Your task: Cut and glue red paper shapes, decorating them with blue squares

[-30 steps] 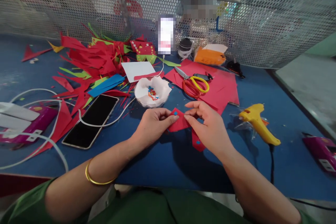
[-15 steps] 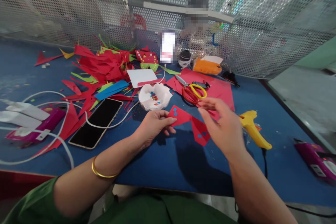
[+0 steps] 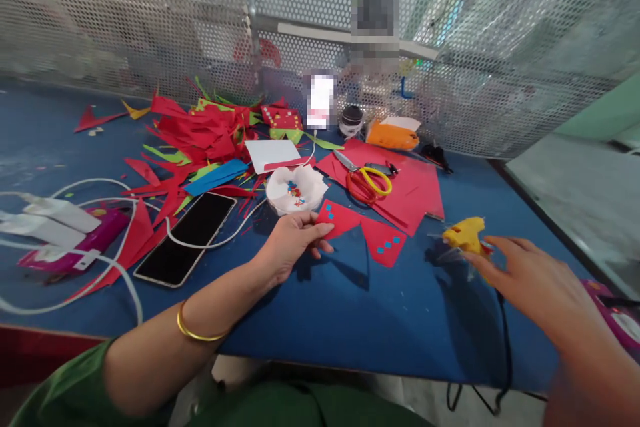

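My left hand [image 3: 300,240] pinches one end of a red paper piece [image 3: 340,220] between thumb and fingers. The piece has two pointed parts joined by a narrow middle, with small blue dots on both; its far part reaches right, above the table. On the right, my right hand [image 3: 520,280] has its thumb and fingers around a yellow glue gun [image 3: 465,233], whose handle is mostly hidden by the hand. Its black cord runs down toward the table's front edge. Just beyond my left hand stands a white paper-lined bowl [image 3: 295,190] with tiny coloured bits.
Scissors [image 3: 367,183] with red and yellow handles lie on red sheets [image 3: 415,180]. A heap of red and green scraps [image 3: 200,127] fills the back left. A dark phone [image 3: 187,240], white cables and purple power strips [image 3: 103,240] lie left. Behind stands a perforated metal screen [image 3: 175,27].
My right hand has left the red paper's right part and moved right, closing around the glue gun. My left hand keeps its hold on the paper. The view has shifted slightly.
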`<action>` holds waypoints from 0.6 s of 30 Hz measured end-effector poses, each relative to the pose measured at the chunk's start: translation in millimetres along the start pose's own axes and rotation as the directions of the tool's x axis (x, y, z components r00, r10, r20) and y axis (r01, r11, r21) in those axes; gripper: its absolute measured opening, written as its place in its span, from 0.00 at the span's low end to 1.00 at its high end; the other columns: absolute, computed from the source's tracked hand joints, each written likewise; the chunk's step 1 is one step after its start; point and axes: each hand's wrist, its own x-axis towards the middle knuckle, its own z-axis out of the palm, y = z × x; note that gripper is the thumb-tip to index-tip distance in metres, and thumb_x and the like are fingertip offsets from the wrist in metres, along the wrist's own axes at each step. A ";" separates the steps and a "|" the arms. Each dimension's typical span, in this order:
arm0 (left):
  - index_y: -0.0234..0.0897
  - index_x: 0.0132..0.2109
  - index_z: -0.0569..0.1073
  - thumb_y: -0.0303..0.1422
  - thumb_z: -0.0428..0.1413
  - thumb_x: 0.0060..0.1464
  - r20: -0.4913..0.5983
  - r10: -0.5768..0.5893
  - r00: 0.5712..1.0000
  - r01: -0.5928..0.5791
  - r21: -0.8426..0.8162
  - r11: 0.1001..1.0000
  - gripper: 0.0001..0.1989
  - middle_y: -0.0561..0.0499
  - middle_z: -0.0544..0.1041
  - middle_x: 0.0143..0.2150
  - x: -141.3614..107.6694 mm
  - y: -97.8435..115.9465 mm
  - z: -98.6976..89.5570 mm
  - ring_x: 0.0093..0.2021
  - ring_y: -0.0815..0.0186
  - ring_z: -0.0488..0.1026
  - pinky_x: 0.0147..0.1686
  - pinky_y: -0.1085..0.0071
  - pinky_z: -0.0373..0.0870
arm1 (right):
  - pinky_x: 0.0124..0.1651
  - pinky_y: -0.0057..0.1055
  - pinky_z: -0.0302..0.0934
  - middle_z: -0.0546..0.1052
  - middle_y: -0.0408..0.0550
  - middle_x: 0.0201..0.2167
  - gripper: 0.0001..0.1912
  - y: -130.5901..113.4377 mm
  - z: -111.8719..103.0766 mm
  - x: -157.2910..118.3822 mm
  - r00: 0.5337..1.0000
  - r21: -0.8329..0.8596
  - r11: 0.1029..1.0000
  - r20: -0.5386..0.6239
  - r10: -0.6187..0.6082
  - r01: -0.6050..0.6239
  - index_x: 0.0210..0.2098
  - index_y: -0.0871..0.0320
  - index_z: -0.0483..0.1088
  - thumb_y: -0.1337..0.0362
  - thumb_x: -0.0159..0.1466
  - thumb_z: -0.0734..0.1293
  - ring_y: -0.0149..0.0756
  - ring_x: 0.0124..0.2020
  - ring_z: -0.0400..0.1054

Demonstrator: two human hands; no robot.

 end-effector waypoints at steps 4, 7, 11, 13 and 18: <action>0.32 0.32 0.74 0.30 0.63 0.51 -0.003 -0.018 1.000 0.018 -0.002 1.000 0.06 0.55 0.75 0.24 -0.4 0.6 0.3 0.22 0.75 0.73 0.18 0.82 0.65 | 0.32 0.44 0.60 0.79 0.59 0.35 0.14 -6.8 0.3 1.4 0.998 0.048 0.997 0.032 0.053 -0.054 0.33 0.48 0.70 0.47 0.63 0.63 0.55 0.34 0.75; 0.32 0.31 0.74 0.29 0.63 0.51 0.017 -0.036 0.999 0.037 -0.011 0.999 0.06 0.55 0.75 0.24 -1.0 1.2 1.0 0.22 0.74 0.73 0.18 0.81 0.65 | 0.31 0.45 0.59 0.78 0.61 0.34 0.14 -11.1 -2.2 3.5 0.994 0.044 0.994 0.050 0.094 -0.097 0.31 0.48 0.69 0.45 0.62 0.63 0.57 0.34 0.74; 0.33 0.32 0.73 0.28 0.61 0.53 0.026 -0.053 0.998 0.054 -0.026 0.998 0.04 0.55 0.75 0.25 -1.3 1.3 1.2 0.21 0.74 0.74 0.17 0.81 0.64 | 0.33 0.46 0.59 0.78 0.59 0.33 0.13 -13.5 -2.5 6.0 0.994 0.034 0.994 0.050 0.101 -0.103 0.28 0.45 0.66 0.45 0.61 0.64 0.57 0.35 0.74; 0.33 0.32 0.73 0.27 0.61 0.54 0.023 -0.058 0.998 0.058 -0.024 0.998 0.04 0.55 0.76 0.26 -1.2 1.2 0.9 0.21 0.74 0.75 0.17 0.81 0.63 | 0.34 0.47 0.59 0.77 0.58 0.31 0.13 -14.5 -3.1 5.0 0.995 0.024 0.995 0.014 0.097 -0.097 0.27 0.44 0.64 0.46 0.60 0.65 0.58 0.35 0.74; 0.33 0.31 0.73 0.27 0.61 0.53 0.022 -0.074 0.997 0.075 -0.037 0.997 0.05 0.54 0.76 0.25 -0.9 0.8 1.3 0.22 0.72 0.75 0.18 0.80 0.64 | 0.30 0.47 0.62 0.77 0.57 0.31 0.10 -24.4 -17.3 -10.5 0.949 0.213 0.951 -0.177 0.262 -0.223 0.30 0.46 0.65 0.51 0.56 0.69 0.60 0.34 0.74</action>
